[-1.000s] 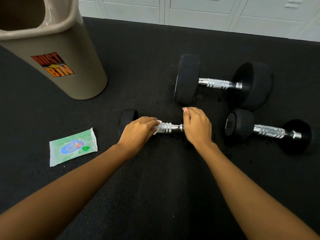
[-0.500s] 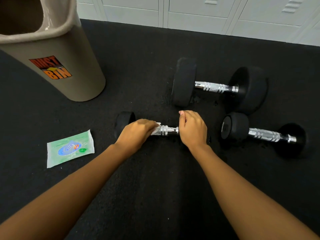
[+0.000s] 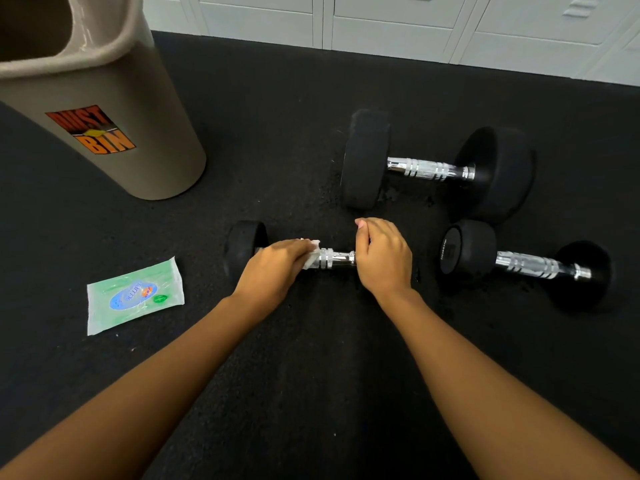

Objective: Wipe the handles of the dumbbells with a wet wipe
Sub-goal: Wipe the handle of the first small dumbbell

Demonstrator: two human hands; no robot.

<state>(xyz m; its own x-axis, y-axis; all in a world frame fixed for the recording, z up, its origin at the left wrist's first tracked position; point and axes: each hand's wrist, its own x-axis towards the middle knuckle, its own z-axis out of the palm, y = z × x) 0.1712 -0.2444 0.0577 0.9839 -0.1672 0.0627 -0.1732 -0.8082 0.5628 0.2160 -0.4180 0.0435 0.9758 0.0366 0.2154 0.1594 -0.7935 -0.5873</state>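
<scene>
Two grips: left hand [image 3: 277,266] fingers curl the limp wet wipe [image 3: 311,252] round the slick handle [image 3: 335,259]; right hand [image 3: 382,259] fingers clamp the heavy dumbbell [image 3: 244,245] end.

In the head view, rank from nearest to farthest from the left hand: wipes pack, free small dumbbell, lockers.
1. wipes pack: just left of the left hand.
2. free small dumbbell: right, past the right hand.
3. lockers: at the back.

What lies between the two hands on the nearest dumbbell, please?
In the head view, a bare stretch of chrome handle, plus the edge of the wipe poking out from the left hand.
</scene>
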